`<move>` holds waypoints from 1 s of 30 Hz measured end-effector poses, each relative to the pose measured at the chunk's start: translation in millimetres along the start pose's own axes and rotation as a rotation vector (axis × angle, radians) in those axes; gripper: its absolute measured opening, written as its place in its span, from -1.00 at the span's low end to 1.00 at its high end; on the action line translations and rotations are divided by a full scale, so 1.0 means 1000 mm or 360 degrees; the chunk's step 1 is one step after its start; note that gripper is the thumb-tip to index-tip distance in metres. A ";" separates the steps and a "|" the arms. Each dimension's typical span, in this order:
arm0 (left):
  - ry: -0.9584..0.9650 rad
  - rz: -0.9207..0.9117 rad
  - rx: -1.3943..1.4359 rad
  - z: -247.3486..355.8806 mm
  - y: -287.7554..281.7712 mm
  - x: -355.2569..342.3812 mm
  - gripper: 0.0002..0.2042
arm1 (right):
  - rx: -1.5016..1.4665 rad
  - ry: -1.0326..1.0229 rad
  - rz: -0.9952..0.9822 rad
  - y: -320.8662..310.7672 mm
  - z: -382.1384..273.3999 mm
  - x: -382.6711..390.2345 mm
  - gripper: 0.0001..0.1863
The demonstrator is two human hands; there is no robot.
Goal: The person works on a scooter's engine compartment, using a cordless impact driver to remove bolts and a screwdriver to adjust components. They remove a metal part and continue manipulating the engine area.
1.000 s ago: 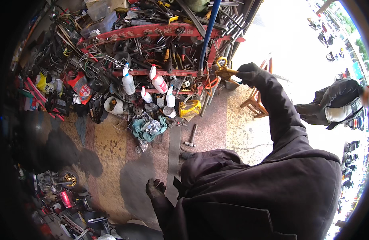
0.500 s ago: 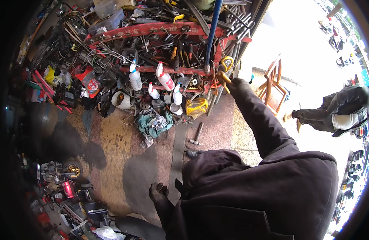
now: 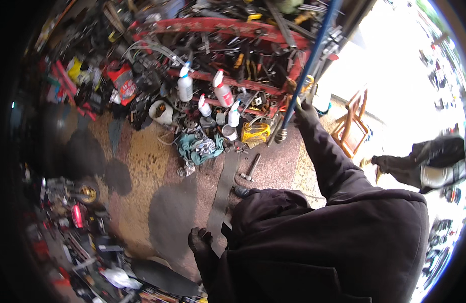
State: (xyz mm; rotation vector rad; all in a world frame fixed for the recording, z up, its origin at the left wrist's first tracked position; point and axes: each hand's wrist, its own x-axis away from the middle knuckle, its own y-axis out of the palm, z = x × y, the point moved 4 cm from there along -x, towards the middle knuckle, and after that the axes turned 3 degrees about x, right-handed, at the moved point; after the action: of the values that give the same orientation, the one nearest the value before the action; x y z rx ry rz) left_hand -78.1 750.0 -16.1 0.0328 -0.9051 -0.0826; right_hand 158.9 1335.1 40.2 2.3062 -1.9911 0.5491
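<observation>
Aslant | blue pole (image 3: 314, 56) | metal end (image 3: 281, 135) pointing lower left | right hand (image 3: 307, 115) beside

You wear this camera on your head, the left one of a side-by-side pair, and it looks steeply down over your dark jacket (image 3: 324, 242), which sits close to the lens and fills the lower right. Your left hand (image 3: 200, 239) and right hand (image 3: 307, 115) both fall within view, with the floor (image 3: 142, 182) below and the red rack (image 3: 192, 24) farther off toward the top. The wide fisheye bends straight edges near its dark rim, and its left is yours
</observation>
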 end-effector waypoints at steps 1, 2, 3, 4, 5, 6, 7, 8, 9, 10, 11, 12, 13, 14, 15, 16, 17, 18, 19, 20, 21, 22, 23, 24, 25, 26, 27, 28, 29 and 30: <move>-0.0128 -0.0093 -0.0022 -0.011 0.002 -0.006 -0.72 | 0.0031 0.0092 -0.0175 0.000 0.015 0.001 -0.67; -0.0171 -0.0193 0.0022 -0.020 -0.002 -0.008 -0.72 | -0.0009 0.0206 -0.0358 0.012 0.030 0.001 -0.68; -0.0053 -0.0084 0.0065 -0.036 -0.001 -0.015 -0.71 | 0.0064 0.0192 -0.0561 0.025 0.043 0.005 -0.68; 0.0193 -0.0192 -0.0162 -0.045 0.015 -0.031 -0.70 | 0.0097 0.0281 -0.0729 0.041 0.057 0.013 -0.68; -0.0061 -0.0320 0.0062 -0.051 0.002 -0.038 -0.70 | 0.0145 0.0406 -0.0876 0.060 0.070 0.023 -0.68; 0.0037 -0.0082 -0.0048 -0.055 0.002 -0.052 -0.70 | 0.0219 0.0532 -0.1005 0.081 0.085 0.037 -0.69; 0.0215 -0.0167 -0.0226 -0.057 0.008 -0.055 -0.69 | 0.0326 0.0652 -0.1117 0.097 0.102 0.053 -0.69; 0.0498 -0.0059 -0.0455 -0.051 0.004 -0.058 -0.69 | 0.0445 0.0756 -0.1198 0.108 0.115 0.075 -0.69; 0.0849 0.0007 -0.1003 -0.043 0.002 -0.056 -0.68 | 0.0569 0.0844 -0.1261 0.116 0.127 0.090 -0.69; 0.0932 0.0024 -0.1186 -0.042 -0.001 -0.051 -0.67 | 0.0711 0.0881 -0.1338 0.128 0.137 0.107 -0.69; 0.1049 0.0108 -0.1279 -0.041 -0.008 -0.044 -0.66 | 0.0847 0.0901 -0.1423 0.137 0.145 0.121 -0.69; 0.1002 0.0243 -0.1118 -0.048 -0.018 -0.030 -0.68 | 0.0985 0.0900 -0.1515 0.144 0.149 0.135 -0.69; 0.0869 0.0351 -0.0684 -0.058 -0.029 -0.018 -0.69 | 0.1119 0.0857 -0.1628 0.157 0.152 0.147 -0.69; 0.0682 0.0453 0.0125 -0.077 -0.040 -0.003 -0.71 | 0.1241 0.0835 -0.1717 0.165 0.155 0.160 -0.69; 0.0842 0.0580 -0.0078 -0.092 -0.052 0.018 -0.70 | 0.1359 0.0773 -0.1818 0.177 0.155 0.170 -0.69; 0.0883 0.0727 -0.0036 -0.111 -0.066 0.037 -0.69 | 0.1473 0.0695 -0.1925 0.188 0.155 0.181 -0.69; 0.0712 0.0808 0.0168 -0.138 -0.077 0.057 -0.68 | 0.1576 0.0608 -0.2034 0.198 0.155 0.195 -0.69; 0.0537 0.0867 0.0362 -0.168 -0.086 0.079 -0.67 | 0.1677 0.0511 -0.2145 0.210 0.156 0.211 -0.69; 0.0564 0.0915 0.0610 -0.195 -0.099 0.106 -0.68 | 0.1763 0.0407 -0.2245 0.218 0.155 0.230 -0.69; 0.0464 0.0978 0.0875 -0.230 -0.110 0.136 -0.69 | 0.1848 0.0309 -0.2358 0.225 0.157 0.252 -0.69; 0.0495 0.0956 0.1088 -0.259 -0.122 0.168 -0.70 | 0.1938 0.0208 -0.2492 0.236 0.159 0.283 -0.69; 0.0273 0.0977 0.1232 -0.295 -0.134 0.199 -0.69 | 0.2019 0.0119 -0.2599 0.234 0.162 0.309 -0.68; 0.0180 0.1141 0.1470 -0.330 -0.135 0.235 -0.68 | 0.2099 0.0033 -0.2738 0.229 0.166 0.343 -0.68; 0.0188 0.1203 0.1679 -0.363 -0.138 0.269 -0.68 | 0.2161 -0.0051 -0.2889 0.224 0.172 0.386 -0.68; 0.0196 0.1333 0.1829 -0.393 -0.137 0.300 -0.67 | 0.2230 -0.0127 -0.3080 0.209 0.179 0.431 -0.68; 0.0161 0.1436 0.1982 -0.423 -0.134 0.327 -0.68 | 0.2293 -0.0200 -0.3317 0.187 0.190 0.482 -0.67; 0.0167 0.1562 0.2091 -0.450 -0.130 0.349 -0.71 | 0.2355 -0.0327 -0.3573 0.158 0.202 0.538 -0.67; 0.0166 0.1678 0.2155 -0.476 -0.122 0.368 -0.72 | 0.2466 -0.0607 -0.3811 0.122 0.216 0.594 -0.67; 0.0136 0.1744 0.2274 -0.499 -0.112 0.382 -0.72 | 0.2438 -0.0651 -0.4035 0.078 0.227 0.650 -0.66; 0.0143 0.1862 0.2335 -0.520 -0.098 0.395 -0.70 | 0.2328 -0.1083 -0.4325 0.028 0.236 0.707 -0.60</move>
State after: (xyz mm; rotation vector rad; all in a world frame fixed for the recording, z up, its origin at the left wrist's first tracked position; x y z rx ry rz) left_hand 568.3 614.8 -33.2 0.8436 -0.6055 1.6619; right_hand 265.6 597.0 21.7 -1.5548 -1.8913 -0.3031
